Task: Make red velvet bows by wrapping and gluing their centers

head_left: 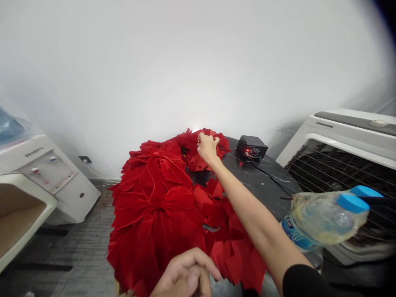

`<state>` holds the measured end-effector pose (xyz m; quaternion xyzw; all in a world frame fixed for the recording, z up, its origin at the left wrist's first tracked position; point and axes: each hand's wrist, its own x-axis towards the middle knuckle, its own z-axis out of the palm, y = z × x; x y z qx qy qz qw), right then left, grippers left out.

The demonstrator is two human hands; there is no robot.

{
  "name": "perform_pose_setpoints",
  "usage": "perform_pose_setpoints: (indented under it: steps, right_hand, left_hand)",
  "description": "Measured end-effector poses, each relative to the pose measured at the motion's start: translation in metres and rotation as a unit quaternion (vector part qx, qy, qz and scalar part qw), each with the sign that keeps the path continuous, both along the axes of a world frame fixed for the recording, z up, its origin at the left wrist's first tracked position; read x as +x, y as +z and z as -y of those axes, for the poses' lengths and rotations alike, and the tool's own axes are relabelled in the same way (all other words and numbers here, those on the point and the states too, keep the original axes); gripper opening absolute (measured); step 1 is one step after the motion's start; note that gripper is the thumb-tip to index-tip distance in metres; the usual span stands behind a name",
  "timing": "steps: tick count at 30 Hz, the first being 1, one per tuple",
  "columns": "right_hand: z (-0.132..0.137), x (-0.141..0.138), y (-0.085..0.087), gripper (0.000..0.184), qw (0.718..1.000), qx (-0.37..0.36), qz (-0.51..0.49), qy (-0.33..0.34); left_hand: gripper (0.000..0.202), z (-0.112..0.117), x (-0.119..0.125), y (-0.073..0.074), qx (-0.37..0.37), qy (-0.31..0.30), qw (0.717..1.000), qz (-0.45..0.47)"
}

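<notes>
My right hand (208, 147) reaches to the far side of the table, over a heap of red velvet pieces (198, 161). Its fingers are bent down at the heap, and their tips are hidden, so whether they grip a piece cannot be told. My left hand (188, 274) is low at the near edge, in front of the red velvet bows (157, 206). Its index finger stretches to the right, the other fingers curl loosely, and nothing shows in them. Flat red fabric pieces (233, 251) lie loose and overlapping beneath my right forearm.
A black control box (252, 147) with a lit red light and a cable stands on the dark table (262, 177). Bottles with blue caps (352, 203) stand at right, by an air cooler (346, 144). Left is a water dispenser (52, 169); a white wall (185, 62) rises behind.
</notes>
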<state>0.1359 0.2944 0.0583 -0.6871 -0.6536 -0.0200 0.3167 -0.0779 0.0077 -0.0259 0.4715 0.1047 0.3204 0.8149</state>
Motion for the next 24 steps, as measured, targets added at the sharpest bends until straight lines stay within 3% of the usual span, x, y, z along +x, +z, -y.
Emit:
perform_pose_setpoints:
  steps: [2, 4, 7, 9, 11, 13, 14, 15, 16, 17, 18, 21, 22, 24]
  right_hand:
    - [0.018, 0.009, 0.02, 0.029, 0.999, 0.021, -0.023, 0.02]
    - [0.047, 0.017, 0.039, 0.02, 0.997, 0.039, -0.042, 0.049]
    - [0.109, 0.024, 0.064, 0.026, 0.992, 0.078, -0.053, 0.088]
    - [0.162, 0.025, 0.077, 0.027, 0.987, 0.112, -0.047, 0.103]
    - [0.219, 0.024, 0.083, 0.027, 0.983, 0.132, -0.026, 0.123]
    - [0.274, 0.021, 0.079, 0.042, 0.974, 0.12, 0.036, 0.187]
    - [0.297, 0.019, 0.072, 0.048, 0.968, 0.095, 0.051, 0.229]
    - [0.318, 0.017, 0.063, 0.048, 0.962, 0.062, 0.045, 0.262]
    - [0.334, 0.015, 0.052, 0.046, 0.954, 0.044, 0.028, 0.297]
    - [0.346, 0.014, 0.039, 0.044, 0.948, 0.034, 0.007, 0.318]
    - [0.355, 0.013, 0.025, 0.039, 0.943, 0.045, -0.016, 0.328]
    - [0.364, 0.013, -0.006, 0.032, 0.934, 0.077, -0.06, 0.343]
    - [0.365, 0.014, -0.012, 0.032, 0.934, 0.085, -0.069, 0.341]
    - [0.365, 0.018, -0.017, 0.035, 0.942, 0.097, -0.089, 0.308]
  left_hand:
    - [0.046, 0.001, -0.003, 0.014, 0.023, 0.049, 0.997, -0.055]
    - [0.039, 0.007, -0.008, 0.033, 0.065, 0.147, 0.973, -0.164]
    - [0.016, 0.015, -0.013, 0.064, 0.219, 0.312, 0.887, -0.259]
    - [0.026, 0.018, -0.012, 0.082, 0.379, 0.406, 0.794, -0.246]
    - [0.043, 0.019, -0.007, 0.096, 0.528, 0.483, 0.657, -0.236]
    - [0.054, 0.022, 0.001, 0.103, 0.623, 0.506, 0.53, -0.273]
    - [0.06, 0.024, 0.006, 0.102, 0.654, 0.49, 0.492, -0.3]
    - [0.066, 0.026, 0.011, 0.099, 0.677, 0.458, 0.479, -0.322]
    - [0.066, 0.029, 0.015, 0.093, 0.685, 0.42, 0.49, -0.338]
    - [0.059, 0.032, 0.018, 0.087, 0.677, 0.379, 0.524, -0.352]
    - [0.045, 0.035, 0.021, 0.08, 0.646, 0.335, 0.579, -0.367]
    - [0.014, 0.042, 0.025, 0.065, 0.453, 0.198, 0.751, -0.437]
    - [0.011, 0.044, 0.026, 0.062, 0.382, 0.16, 0.787, -0.457]
    - [0.007, 0.047, 0.027, 0.057, 0.26, 0.119, 0.831, -0.477]
